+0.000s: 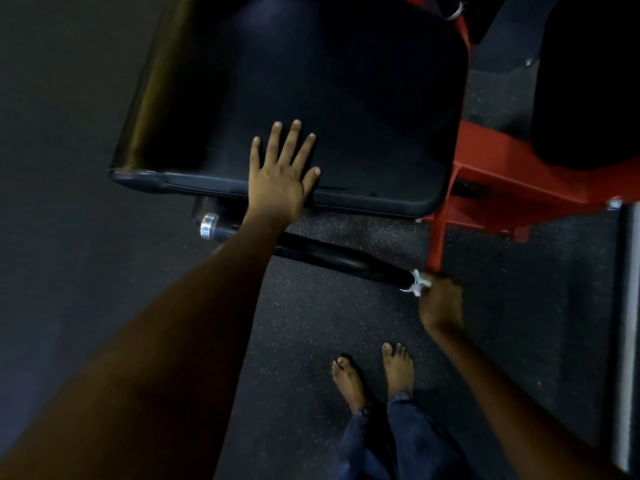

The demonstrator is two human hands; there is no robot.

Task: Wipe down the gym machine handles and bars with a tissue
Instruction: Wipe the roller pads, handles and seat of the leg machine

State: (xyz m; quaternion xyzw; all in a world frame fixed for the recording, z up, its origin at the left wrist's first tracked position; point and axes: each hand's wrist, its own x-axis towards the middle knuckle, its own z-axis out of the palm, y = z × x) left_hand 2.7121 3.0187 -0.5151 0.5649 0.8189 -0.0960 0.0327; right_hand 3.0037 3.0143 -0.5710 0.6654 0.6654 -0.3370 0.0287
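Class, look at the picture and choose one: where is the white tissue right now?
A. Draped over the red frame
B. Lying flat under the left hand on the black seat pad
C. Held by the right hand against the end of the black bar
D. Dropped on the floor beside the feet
C: the right hand grips the tissue at the end of the black bar; the left hand lies flat on the seat pad, empty.

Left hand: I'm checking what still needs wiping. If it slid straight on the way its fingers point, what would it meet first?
The left hand lies flat on the black seat pad, fingers pointing up the pad. It would likely just cross more padding; nothing else shows in that line, though depth is unclear.
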